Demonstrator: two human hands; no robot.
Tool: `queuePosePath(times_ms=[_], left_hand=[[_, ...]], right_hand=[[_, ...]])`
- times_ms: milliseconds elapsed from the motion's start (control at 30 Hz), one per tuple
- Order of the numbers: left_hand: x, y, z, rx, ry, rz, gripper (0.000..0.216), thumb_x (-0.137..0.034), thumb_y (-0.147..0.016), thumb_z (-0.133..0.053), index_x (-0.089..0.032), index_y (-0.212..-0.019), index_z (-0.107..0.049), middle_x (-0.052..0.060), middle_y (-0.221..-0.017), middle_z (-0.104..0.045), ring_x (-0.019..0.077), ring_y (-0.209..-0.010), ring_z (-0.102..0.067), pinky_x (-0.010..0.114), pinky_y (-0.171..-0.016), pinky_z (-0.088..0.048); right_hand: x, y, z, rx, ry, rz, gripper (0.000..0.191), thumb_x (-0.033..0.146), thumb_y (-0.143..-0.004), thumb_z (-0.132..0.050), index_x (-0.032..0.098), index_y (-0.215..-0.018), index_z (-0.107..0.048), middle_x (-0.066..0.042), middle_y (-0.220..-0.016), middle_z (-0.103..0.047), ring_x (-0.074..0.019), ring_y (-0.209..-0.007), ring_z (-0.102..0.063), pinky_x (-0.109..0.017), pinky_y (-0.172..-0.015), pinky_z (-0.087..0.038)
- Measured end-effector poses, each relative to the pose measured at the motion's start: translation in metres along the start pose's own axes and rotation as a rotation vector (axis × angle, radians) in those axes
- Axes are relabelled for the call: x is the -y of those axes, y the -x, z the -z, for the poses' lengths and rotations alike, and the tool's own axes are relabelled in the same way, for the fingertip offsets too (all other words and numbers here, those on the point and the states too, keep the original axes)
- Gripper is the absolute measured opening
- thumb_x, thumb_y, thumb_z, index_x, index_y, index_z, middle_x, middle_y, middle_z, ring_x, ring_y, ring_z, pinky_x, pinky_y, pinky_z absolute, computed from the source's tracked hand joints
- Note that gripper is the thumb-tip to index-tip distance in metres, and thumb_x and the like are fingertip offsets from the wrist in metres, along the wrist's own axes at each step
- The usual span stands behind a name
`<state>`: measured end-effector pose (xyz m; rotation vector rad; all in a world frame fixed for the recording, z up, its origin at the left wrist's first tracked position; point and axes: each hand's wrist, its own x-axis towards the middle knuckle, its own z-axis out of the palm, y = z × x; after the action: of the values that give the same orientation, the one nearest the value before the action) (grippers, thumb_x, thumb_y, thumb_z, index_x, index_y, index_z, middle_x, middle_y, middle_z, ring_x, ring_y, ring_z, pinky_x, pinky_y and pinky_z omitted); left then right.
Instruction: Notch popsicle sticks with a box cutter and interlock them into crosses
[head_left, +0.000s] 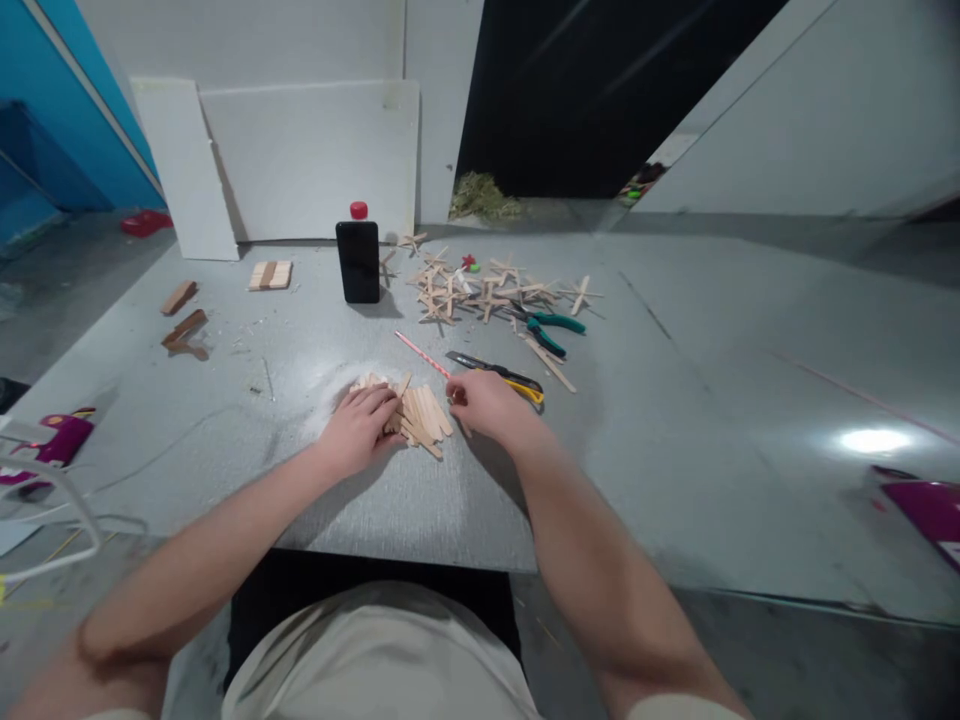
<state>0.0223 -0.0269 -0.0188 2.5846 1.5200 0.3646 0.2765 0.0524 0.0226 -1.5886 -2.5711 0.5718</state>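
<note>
A loose pile of flat wooden craft sticks [421, 415] lies on the grey table [675, 420] in front of me. My left hand [358, 425] rests on the left side of the pile, fingers curled over several sticks. My right hand [486, 402] sits just right of the pile, its fingers pinched together at the edge of the sticks; what they hold is hidden. A utility knife with a yellow and black handle [501, 376] lies right behind my right hand. A thin pink striped straw [421, 353] lies behind the pile.
A black bottle with a red cap [358, 258] stands behind. Several crossed stick shapes [480, 288] and green-handled pliers [553, 327] lie at the back. A small stick panel [270, 275] and brown wood scraps [182, 320] lie at left. White boards [300, 160] lean on the wall.
</note>
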Motion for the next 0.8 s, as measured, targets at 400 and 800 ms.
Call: queuePosePath(times_ms=[400,800], left_hand=[[-0.011,-0.002,0.0,-0.012,-0.016,-0.052,0.067,-0.057,-0.107,-0.053,-0.011,-0.156,-0.05,0.022,-0.166,-0.049,0.0396,-0.157,-0.042,0.061,-0.128,-0.031],[-0.033,-0.004,-0.004,0.137,-0.026,-0.372,0.074,-0.067,-0.109,-0.042,-0.018,-0.164,-0.044,0.014,-0.171,-0.044,0.0389,-0.163,-0.032,0.064,-0.134,-0.012]], right_hand=[[0.005,0.001,0.002,0.048,-0.061,0.087,0.024,0.017,-0.082,-0.081,0.025,-0.105,-0.084,-0.003,-0.085,-0.078,-0.0178,-0.078,-0.069,-0.027,-0.073,-0.046],[-0.001,0.003,0.006,0.072,0.004,0.062,0.026,0.012,-0.087,-0.068,0.025,-0.098,-0.089,-0.01,-0.094,-0.085,-0.0248,-0.091,-0.076,-0.031,-0.083,-0.054]])
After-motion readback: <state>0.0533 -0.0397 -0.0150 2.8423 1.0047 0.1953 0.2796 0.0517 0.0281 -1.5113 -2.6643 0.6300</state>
